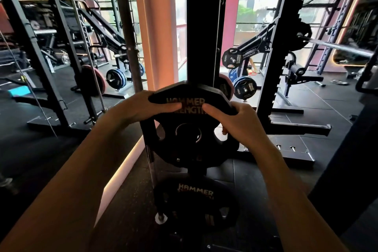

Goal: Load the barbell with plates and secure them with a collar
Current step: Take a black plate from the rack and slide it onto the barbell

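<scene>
A black Hammer Strength plate [192,141] stands upright against a black rack post [204,26], in the middle of the view. My left hand [143,106] grips its upper left edge, thumb laid across the lettering. My right hand [235,118] grips its upper right edge, thumb on the face and fingers curled behind. A second black Hammer Strength plate [196,204] sits lower on the same post. A loaded barbell [337,47] with a black plate [302,37] on its sleeve rests on the rack at the right. No collar is in view.
A bare bar [124,26] stands upright left of the post. Stored plates [244,86] hang on pegs behind the post and on a rack [115,77] at left. Rack feet [296,129] lie across the dark rubber floor at right. A lit strip [122,168] runs along the wall base.
</scene>
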### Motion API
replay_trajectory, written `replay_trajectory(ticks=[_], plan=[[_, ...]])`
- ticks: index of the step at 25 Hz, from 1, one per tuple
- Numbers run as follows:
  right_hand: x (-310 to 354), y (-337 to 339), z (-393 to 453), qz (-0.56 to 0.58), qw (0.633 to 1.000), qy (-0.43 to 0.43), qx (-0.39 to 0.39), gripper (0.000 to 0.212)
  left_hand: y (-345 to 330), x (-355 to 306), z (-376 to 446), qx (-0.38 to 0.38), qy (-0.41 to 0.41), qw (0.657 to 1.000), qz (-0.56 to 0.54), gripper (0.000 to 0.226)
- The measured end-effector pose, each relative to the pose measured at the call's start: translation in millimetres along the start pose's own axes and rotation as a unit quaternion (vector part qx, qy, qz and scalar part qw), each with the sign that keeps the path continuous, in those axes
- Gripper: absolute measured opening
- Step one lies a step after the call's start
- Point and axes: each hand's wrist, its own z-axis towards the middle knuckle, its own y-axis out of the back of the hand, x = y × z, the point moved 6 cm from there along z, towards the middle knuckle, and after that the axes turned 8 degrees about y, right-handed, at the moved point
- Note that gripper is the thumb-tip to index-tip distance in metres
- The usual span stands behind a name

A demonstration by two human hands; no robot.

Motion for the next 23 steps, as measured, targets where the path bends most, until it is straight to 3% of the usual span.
replay_trajectory(ticks=[5, 8, 13, 17, 20, 23], plan=[[2, -3, -23, 0.057, 0.998, 0.001, -0.006, 0.045, -9, 9, -30, -0.058, -0.013, 0.988, -0.145, 0.06], [12, -6, -39, 0.066, 0.997, 0.007, -0.034, 0.043, -8, 5, -46, -0.121, -0.034, 0.978, -0.167, 0.042], [36, -7, -82, 0.074, 0.993, -0.014, -0.096, 0.047, -7, -2, -89, -0.12, -0.058, 0.977, -0.165, 0.047], [76, 5, -131, 0.065, 0.988, 0.002, -0.137, 0.052, 0, -14, -140, -0.128, -0.081, 0.973, -0.172, 0.038], [108, 23, -171, 0.056, 0.984, 0.013, -0.167, 0.054, 4, -33, -184, -0.145, -0.118, 0.964, -0.187, 0.044], [136, 43, -222, 0.046, 0.979, 0.025, -0.195, 0.04, -7, -50, -227, -0.135, -0.142, 0.957, -0.214, 0.063]])
